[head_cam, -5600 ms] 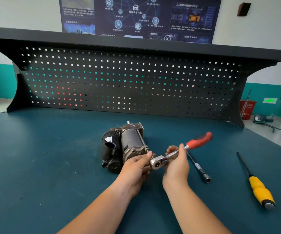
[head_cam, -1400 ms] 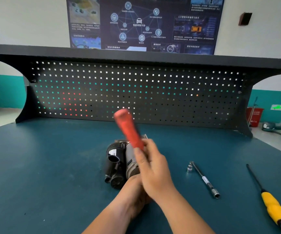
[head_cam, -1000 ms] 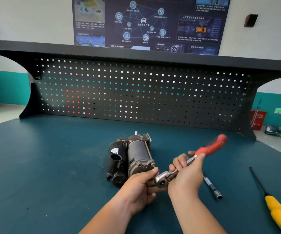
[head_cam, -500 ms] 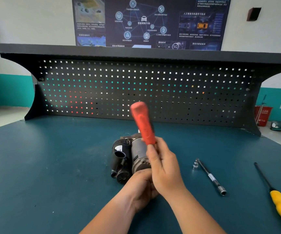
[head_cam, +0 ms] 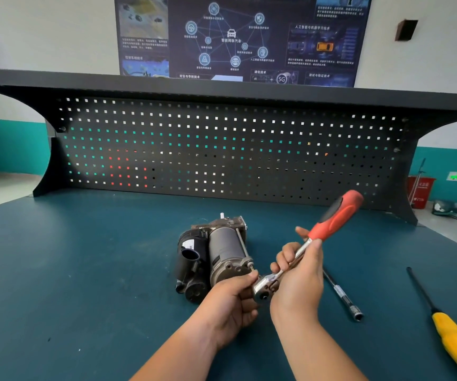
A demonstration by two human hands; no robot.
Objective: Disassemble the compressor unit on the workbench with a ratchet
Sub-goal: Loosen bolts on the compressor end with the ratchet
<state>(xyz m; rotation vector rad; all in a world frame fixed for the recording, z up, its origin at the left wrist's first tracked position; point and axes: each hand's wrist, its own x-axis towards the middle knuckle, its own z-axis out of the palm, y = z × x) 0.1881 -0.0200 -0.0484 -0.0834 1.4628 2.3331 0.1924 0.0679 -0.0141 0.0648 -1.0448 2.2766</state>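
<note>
While the compressor unit is laid on its side mid-workbench, a ratchet is held at its near end by both hands. The ratchet's steel head is set against the unit's near end cap, w/ the red handle angled up and away to the unit's right. The left hand is curled round the head, fingers together, thumb laid on the cap's rim. The right hand is wrapped round the steel shaft below the red grip, fingers clamped on it. An ext. bar is laid flat right of the unit, partly hidden by the right hand; a yellow-handled screwdriver is laid farther right. A pegboard is seen behind the unit.
</note>
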